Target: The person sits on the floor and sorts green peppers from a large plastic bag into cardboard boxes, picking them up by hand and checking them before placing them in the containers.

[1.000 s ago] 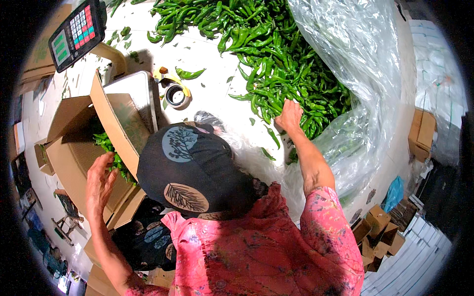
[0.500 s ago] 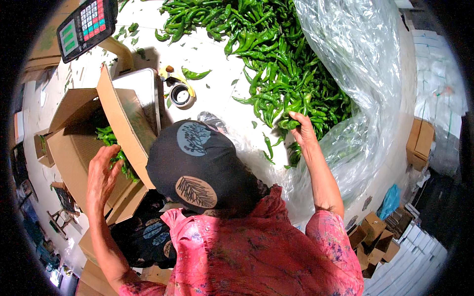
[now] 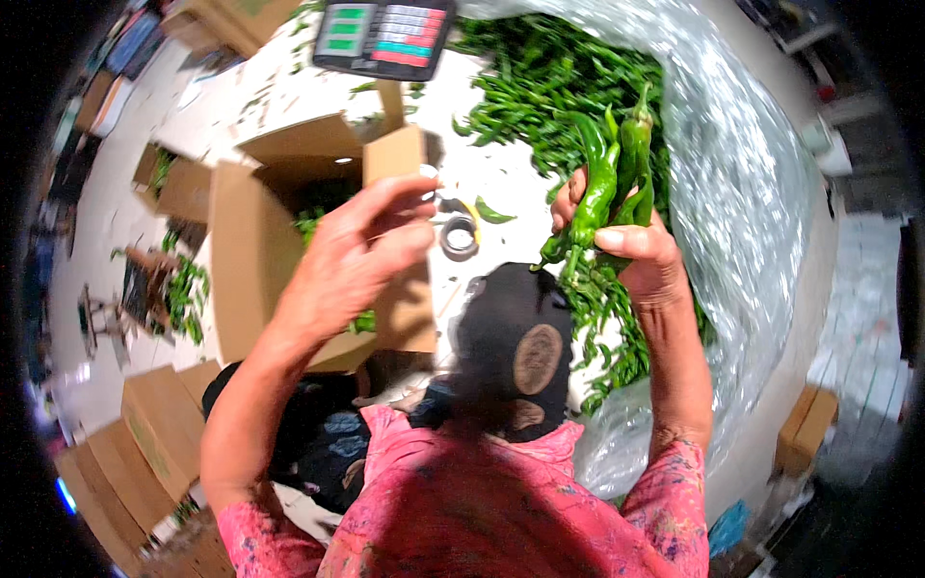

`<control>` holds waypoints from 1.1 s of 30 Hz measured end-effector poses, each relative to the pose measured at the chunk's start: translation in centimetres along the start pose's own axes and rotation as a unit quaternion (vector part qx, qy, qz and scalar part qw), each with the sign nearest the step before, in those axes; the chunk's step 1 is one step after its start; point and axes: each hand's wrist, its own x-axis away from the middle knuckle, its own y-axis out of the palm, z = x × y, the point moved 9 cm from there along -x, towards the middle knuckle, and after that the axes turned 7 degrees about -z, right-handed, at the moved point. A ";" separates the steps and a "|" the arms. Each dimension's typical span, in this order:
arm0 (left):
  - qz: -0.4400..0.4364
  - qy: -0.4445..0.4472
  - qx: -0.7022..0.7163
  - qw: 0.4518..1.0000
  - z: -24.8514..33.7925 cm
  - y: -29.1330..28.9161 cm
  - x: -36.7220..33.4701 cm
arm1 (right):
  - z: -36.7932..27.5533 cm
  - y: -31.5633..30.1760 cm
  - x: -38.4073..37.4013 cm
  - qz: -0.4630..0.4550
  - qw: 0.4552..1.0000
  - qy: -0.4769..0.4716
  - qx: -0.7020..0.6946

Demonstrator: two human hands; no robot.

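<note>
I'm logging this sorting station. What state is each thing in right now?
Right hand: raised, gripping a bunch of green peppers.
Left hand: raised, open, empty.
Cardboard box: open, flaps up, some peppers inside.
Plastic sheet: spread out, crumpled, under the pepper pile.
Tape roll: lying flat on the table.
Scale: display lit.

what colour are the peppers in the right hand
Green, glossy all over, a small bunch of long peppers gripped in the right hand; the head view shows them.

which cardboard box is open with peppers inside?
The big box just behind the raised left hand: flaps up, green peppers showing inside. The boxes at lower left are shut.
</note>
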 end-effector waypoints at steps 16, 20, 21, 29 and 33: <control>0.179 0.051 0.053 0.981 -4.5 -11.6 6.7 | 8.3 21.5 -10.8 -0.166 0.961 0.185 -0.122; 0.168 0.008 0.185 0.968 -7.0 -13.8 7.0 | 9.4 23.6 -11.0 -0.206 0.954 0.195 -0.099; 0.167 0.015 0.227 0.959 -7.1 -14.3 7.2 | 9.4 23.7 -11.1 -0.188 0.957 0.186 -0.118; 0.168 -0.038 0.255 0.952 -10.2 -17.1 9.0 | 12.5 20.4 -12.5 -0.138 0.954 0.236 -0.126; 0.219 -0.031 0.152 0.963 -8.7 -18.4 10.1 | 13.5 17.9 -12.3 -0.070 0.961 0.262 -0.057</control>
